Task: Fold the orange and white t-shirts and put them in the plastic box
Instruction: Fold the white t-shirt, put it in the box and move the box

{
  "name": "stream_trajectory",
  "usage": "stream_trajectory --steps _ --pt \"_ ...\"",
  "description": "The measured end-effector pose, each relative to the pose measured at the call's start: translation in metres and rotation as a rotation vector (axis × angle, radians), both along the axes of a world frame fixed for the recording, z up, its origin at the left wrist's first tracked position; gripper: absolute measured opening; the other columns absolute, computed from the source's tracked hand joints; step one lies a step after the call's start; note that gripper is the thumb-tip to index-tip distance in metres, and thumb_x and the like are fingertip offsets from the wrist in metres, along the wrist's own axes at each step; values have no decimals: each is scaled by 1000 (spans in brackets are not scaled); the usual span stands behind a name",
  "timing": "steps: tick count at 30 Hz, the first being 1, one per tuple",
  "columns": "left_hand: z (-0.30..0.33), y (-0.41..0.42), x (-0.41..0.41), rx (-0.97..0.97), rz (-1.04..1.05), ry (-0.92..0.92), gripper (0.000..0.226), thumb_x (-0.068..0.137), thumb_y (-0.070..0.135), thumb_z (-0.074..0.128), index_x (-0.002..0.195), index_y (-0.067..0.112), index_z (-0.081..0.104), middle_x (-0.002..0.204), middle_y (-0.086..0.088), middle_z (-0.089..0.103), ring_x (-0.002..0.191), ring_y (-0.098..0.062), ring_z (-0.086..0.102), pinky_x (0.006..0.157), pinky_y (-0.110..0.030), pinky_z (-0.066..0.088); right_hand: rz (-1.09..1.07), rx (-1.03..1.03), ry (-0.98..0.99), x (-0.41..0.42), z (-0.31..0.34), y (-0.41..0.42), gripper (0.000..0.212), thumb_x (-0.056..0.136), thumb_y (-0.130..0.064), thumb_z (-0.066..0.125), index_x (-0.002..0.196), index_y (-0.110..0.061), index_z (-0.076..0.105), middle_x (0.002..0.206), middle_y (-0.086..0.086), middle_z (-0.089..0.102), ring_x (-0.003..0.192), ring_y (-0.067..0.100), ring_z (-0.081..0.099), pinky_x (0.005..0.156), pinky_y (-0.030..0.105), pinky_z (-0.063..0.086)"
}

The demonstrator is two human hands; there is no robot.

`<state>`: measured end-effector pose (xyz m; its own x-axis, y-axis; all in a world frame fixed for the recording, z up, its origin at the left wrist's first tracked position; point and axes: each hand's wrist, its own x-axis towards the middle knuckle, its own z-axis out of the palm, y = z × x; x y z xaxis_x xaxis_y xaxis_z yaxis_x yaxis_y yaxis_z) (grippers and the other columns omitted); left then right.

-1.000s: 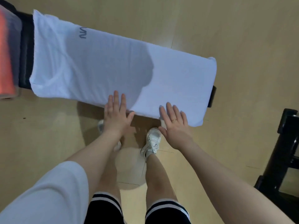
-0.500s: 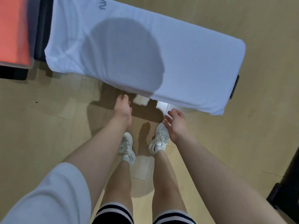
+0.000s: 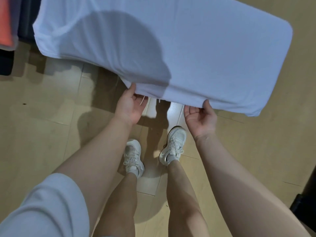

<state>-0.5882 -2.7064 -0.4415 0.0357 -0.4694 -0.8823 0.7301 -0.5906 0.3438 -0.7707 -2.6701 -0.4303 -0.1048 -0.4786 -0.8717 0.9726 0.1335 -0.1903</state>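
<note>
Pale wood floor (image 3: 42, 127) below; both hands, left hand (image 3: 130, 106) and right hand (image 3: 199, 118), pinch the white t-shirt (image 3: 188, 48) hem at six o'clock (thumbs on top). Uneven lifting could skew the fold.

No text (or label) can be read anywhere.

One white t-shirt (image 3: 171, 48), spread flat, near edge hanging over. One strip of orange cloth (image 3: 6, 21) at the far left edge, cut off by the frame. Two hands: left hand (image 3: 130, 105) and right hand (image 3: 200, 117), each palm up at the shirt's near hem, thumb on top of the cloth. Two bare forearms, two bare legs. Two white sneakers: left sneaker (image 3: 133, 157), right sneaker (image 3: 173, 147). One pale sleeve (image 3: 44, 207) at lower left. One wooden floor (image 3: 42, 125).
</note>
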Motion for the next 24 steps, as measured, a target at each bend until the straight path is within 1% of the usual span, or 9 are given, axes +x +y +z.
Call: stream_trajectory --steps 3,6,9,12,14,15,17,21,24 --pt "6 16 13 -14 11 55 24 96 26 46 116 14 49 108 -3 59 102 -20 57 84 -32 50 4 62 51 1 11 8 9 90 -17 55 92 -12 62 82 2 73 81 15 69 82 31 55" --pt "27 25 20 8 74 130 20 97 24 42 106 11 55 101 -5 65 99 -20 61 92 -36 50 27 176 97 5 32 18 9 90 -21 57 86 -14 60 72 -2 72 69 10 68 74 24 56" --pt "51 32 25 35 135 171 21 97 21 42 105 9 57 93 -4 71 92 -18 66 75 -33 58 100 315 135 10 55 27 14 93 -19 54 80 -13 58 59 -3 69 68 9 62 69 22 54" --pt "70 37 31 101 50 19 25 96 21 45 117 7 51 103 -5 67 89 -16 68 78 -31 58 196 442 175 11 75 34 15 93 -16 53 79 -10 55 68 -1 60 65 9 54 52 17 53" --pt "84 35 33 169 -48 -187 16 95 19 48 106 8 53 100 -5 63 85 -16 63 79 -30 55 256 499 240 9 85 35 14 92 -16 55 79 -10 55 72 1 55 63 10 50 47 15 53" --pt "92 31 32 187 -62 -270 9 95 18 49 96 10 53 98 -5 61 81 -15 61 72 -27 54 291 512 283 7 89 32 12 91 -16 55 80 -10 55 72 2 54 62 11 51 45 15 52" --pt "107 13 26 202 -23 -337 10 93 13 51 84 12 53 90 -5 60 74 -15 59 58 -22 51 350 514 371 -1 98 22 7 90 -16 56 86 -11 55 71 2 54 57 10 52 44 15 50" --pt "124 -42 5 228 177 -237 12 90 3 51 79 7 52 76 -5 54 63 -15 55 45 -19 52 418 456 500 -20 113 -21 3 88 -15 52 90 -12 52 63 1 54 40 6 50 43 14 46" --pt "122 -79 -16 119 150 -292 6 92 6 51 85 6 50 78 -3 51 73 -15 55 62 -22 53 567 378 653 -35 121 -50 13 89 -21 49 80 -15 56 66 -1 61 55 11 54 59 21 45"
